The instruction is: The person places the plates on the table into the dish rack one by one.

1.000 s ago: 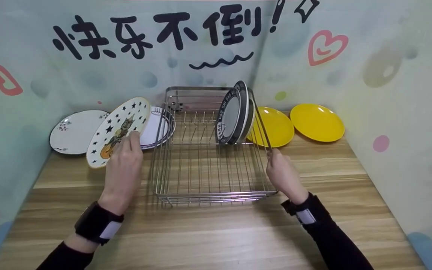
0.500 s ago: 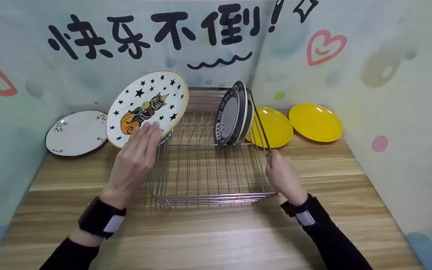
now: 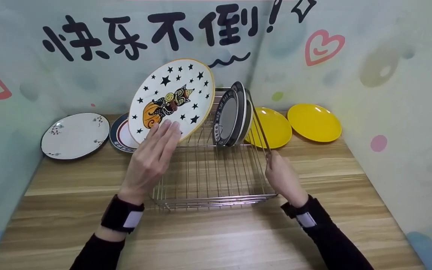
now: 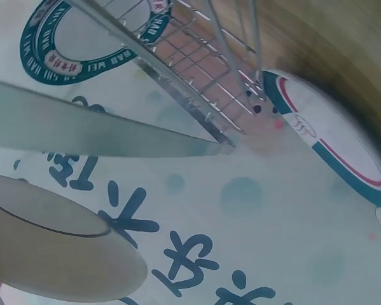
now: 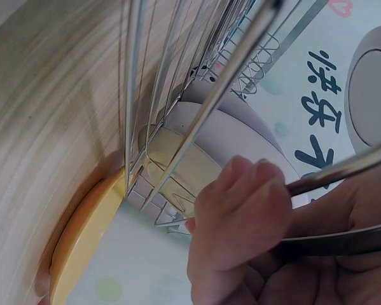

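Note:
My left hand (image 3: 149, 163) holds a white oval plate (image 3: 169, 84), printed with black stars and a cat on a pumpkin. It is raised and tilted over the left side of the wire dish rack (image 3: 216, 199). Straight fingers lie along its lower front; the thumb is hidden. The plate's pale underside (image 4: 69, 260) appears in the left wrist view. My right hand (image 3: 284, 176) grips the rack's right side rail, its curled fingers (image 5: 247, 210) showing in the right wrist view. Several plates, the front one dark-rimmed (image 3: 226, 116), stand on edge at the rack's right rear.
Two yellow plates (image 3: 270, 127) (image 3: 313, 123) lie right of the rack. A white floral plate (image 3: 75, 135) is at the far left. Beside it, a blue-rimmed plate (image 3: 120, 135) is partly covered by the raised plate. A printed backdrop (image 3: 126, 78) rises behind the wooden table (image 3: 219, 240).
My left hand has carried the star plate up and rightward, from above the left-hand plates to over the rack, turning its face more forward. My right hand keeps its hold on the rail.

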A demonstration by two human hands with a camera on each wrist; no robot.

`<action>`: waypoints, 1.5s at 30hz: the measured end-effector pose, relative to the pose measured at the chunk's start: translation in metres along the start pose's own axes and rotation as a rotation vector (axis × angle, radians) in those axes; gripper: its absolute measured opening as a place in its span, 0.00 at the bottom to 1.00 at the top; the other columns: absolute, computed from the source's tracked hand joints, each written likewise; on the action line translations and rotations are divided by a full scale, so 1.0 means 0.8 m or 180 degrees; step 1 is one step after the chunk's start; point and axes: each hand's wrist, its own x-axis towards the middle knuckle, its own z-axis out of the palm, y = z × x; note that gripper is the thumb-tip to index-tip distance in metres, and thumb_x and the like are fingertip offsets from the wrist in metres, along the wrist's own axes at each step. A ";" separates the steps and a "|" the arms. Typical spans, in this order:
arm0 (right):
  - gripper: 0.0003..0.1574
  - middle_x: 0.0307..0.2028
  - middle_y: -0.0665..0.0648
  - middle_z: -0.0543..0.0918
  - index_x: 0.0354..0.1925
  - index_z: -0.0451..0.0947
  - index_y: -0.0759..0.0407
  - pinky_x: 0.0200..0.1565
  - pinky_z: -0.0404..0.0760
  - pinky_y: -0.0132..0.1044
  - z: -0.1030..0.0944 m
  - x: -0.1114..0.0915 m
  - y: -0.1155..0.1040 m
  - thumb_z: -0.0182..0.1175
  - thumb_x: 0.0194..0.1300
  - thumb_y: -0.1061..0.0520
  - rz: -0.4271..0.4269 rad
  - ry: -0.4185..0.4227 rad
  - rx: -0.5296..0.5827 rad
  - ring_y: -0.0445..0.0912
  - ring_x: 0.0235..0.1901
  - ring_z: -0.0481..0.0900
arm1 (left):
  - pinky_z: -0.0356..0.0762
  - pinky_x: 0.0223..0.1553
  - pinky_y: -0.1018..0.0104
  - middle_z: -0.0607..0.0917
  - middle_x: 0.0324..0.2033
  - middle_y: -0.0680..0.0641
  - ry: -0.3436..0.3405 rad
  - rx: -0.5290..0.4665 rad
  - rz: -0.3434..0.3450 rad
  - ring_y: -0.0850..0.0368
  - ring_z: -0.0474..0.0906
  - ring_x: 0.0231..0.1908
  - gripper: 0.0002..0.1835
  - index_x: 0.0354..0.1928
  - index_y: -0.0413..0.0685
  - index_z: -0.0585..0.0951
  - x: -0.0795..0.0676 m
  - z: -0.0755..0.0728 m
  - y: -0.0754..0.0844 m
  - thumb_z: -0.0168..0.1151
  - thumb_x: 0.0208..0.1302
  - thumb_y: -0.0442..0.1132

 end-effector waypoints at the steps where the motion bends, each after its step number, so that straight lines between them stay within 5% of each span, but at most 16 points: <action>1: 0.13 0.20 0.57 0.74 0.38 0.72 0.69 0.18 0.78 0.45 0.000 0.000 0.000 0.43 0.75 0.63 -0.0004 0.0007 0.0006 0.52 0.19 0.75 | 0.73 0.58 0.47 0.78 0.57 0.33 0.0056 -0.0025 0.0003 0.39 0.76 0.56 0.19 0.58 0.29 0.75 0.001 0.001 0.001 0.46 0.67 0.18; 12: 0.14 0.20 0.56 0.73 0.37 0.73 0.68 0.22 0.78 0.49 0.003 0.000 0.001 0.43 0.75 0.63 -0.0023 0.0073 -0.0006 0.53 0.21 0.75 | 0.74 0.57 0.48 0.80 0.55 0.34 0.0225 -0.0214 -0.0117 0.39 0.77 0.55 0.18 0.57 0.29 0.75 0.015 0.010 0.003 0.46 0.67 0.19; 24: 0.15 0.19 0.56 0.72 0.36 0.73 0.68 0.16 0.75 0.42 0.001 0.001 0.001 0.42 0.76 0.62 0.0037 -0.0048 0.0089 0.50 0.18 0.73 | 0.72 0.59 0.48 0.78 0.56 0.33 -0.0095 -0.0176 -0.0074 0.40 0.76 0.57 0.17 0.58 0.30 0.74 0.010 0.003 -0.007 0.47 0.68 0.20; 28: 0.20 0.19 0.55 0.73 0.31 0.71 0.62 0.21 0.74 0.41 -0.013 0.003 0.002 0.41 0.78 0.55 0.0078 -0.0176 0.0183 0.48 0.19 0.72 | 0.71 0.60 0.47 0.78 0.56 0.33 -0.0105 -0.0162 0.0003 0.40 0.75 0.57 0.17 0.57 0.29 0.74 0.012 -0.001 -0.007 0.46 0.70 0.20; 32: 0.27 0.28 0.61 0.78 0.36 0.77 0.65 0.33 0.77 0.47 -0.037 0.005 -0.003 0.42 0.79 0.46 -0.0049 0.0120 0.0405 0.53 0.28 0.76 | 0.70 0.60 0.47 0.78 0.57 0.33 -0.0166 -0.0140 0.0092 0.40 0.74 0.58 0.16 0.57 0.29 0.74 0.014 -0.006 -0.007 0.46 0.70 0.21; 38: 0.27 0.54 0.67 0.78 0.59 0.73 0.72 0.54 0.77 0.50 -0.057 0.008 -0.026 0.48 0.77 0.50 -0.0401 0.0623 0.1399 0.54 0.51 0.77 | 0.70 0.61 0.48 0.78 0.57 0.34 -0.0241 -0.0059 0.0218 0.40 0.74 0.59 0.15 0.56 0.30 0.75 0.018 -0.012 -0.004 0.49 0.70 0.23; 45: 0.25 0.56 0.73 0.75 0.59 0.69 0.79 0.61 0.71 0.53 -0.049 0.012 -0.054 0.48 0.77 0.57 -0.0378 -0.0054 0.3656 0.64 0.57 0.72 | 0.70 0.61 0.49 0.78 0.57 0.34 -0.0288 0.0143 0.0487 0.41 0.74 0.59 0.15 0.56 0.31 0.75 0.021 -0.011 0.007 0.49 0.70 0.23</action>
